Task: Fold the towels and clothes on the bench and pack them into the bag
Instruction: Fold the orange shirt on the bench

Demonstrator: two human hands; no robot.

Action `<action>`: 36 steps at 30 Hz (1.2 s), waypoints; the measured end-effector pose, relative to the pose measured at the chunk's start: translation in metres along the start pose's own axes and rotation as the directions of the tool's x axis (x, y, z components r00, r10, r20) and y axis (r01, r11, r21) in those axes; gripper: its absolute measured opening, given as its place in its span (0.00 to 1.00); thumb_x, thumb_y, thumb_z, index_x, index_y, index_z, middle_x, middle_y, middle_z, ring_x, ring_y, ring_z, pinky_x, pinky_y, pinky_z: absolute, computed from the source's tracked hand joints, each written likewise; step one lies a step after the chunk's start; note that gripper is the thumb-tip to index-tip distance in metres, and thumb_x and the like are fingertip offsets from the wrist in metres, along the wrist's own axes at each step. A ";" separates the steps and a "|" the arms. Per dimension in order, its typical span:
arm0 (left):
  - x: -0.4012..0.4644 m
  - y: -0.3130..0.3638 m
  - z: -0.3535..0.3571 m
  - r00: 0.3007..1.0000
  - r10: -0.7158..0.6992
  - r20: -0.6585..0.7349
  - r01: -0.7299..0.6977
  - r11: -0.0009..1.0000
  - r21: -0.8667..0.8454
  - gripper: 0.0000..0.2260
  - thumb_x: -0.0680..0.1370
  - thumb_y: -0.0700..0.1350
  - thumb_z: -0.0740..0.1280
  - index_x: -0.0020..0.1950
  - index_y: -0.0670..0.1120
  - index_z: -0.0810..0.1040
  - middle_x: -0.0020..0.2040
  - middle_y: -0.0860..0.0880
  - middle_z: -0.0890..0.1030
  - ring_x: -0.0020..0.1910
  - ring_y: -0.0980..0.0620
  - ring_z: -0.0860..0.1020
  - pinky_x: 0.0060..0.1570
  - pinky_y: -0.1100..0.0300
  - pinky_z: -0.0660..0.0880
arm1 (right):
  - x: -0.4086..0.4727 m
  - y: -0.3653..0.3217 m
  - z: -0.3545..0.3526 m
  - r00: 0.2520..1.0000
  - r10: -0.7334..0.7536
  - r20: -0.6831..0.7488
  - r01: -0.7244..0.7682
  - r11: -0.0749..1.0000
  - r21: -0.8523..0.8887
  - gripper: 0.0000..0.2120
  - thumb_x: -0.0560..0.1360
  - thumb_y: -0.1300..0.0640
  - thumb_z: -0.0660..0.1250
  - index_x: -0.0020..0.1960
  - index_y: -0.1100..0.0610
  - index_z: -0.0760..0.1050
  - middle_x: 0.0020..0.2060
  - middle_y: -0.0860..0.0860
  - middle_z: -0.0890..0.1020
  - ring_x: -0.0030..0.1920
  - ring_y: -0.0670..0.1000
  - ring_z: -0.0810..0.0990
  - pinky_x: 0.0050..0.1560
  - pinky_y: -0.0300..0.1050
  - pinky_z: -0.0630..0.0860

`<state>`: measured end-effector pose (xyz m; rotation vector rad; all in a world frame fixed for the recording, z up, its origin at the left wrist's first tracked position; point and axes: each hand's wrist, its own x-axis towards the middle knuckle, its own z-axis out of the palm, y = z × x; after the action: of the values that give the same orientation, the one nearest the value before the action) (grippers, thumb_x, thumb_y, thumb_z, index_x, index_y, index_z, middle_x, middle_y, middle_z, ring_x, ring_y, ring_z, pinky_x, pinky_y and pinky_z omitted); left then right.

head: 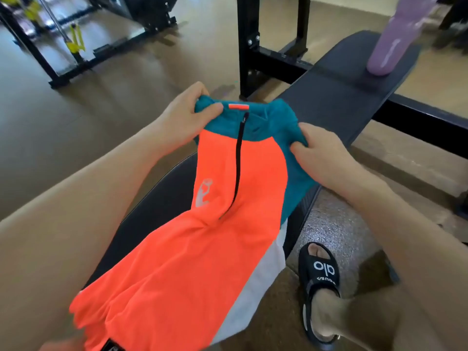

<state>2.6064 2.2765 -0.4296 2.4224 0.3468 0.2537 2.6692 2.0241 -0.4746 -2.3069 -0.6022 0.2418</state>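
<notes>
Indoors, I see a black padded bench (336,97) on a glossy brown gym floor (114,102); a lilac bottle (391,46) stands at its far end; my left hand (182,120) and right hand (321,153) pinch the teal shoulders of an orange zip-neck shirt (202,236), draped along the bench; a black sandal (317,282) rests below.
</notes>
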 end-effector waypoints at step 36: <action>0.027 -0.024 0.024 0.736 -0.168 0.656 -0.104 0.929 0.355 0.14 0.71 0.54 0.72 0.53 0.51 0.75 0.47 0.53 0.79 0.45 0.52 0.78 0.46 0.55 0.75 | 0.007 0.051 -0.013 0.832 0.360 0.423 -0.079 0.830 -0.551 0.08 0.79 0.60 0.57 0.41 0.54 0.64 0.60 0.58 0.78 0.60 0.59 0.77 0.48 0.44 0.67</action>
<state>2.6337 2.2887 -0.4607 2.6620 0.0974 -0.7878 2.6978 1.9871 -0.5006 -2.8605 -0.7094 0.9434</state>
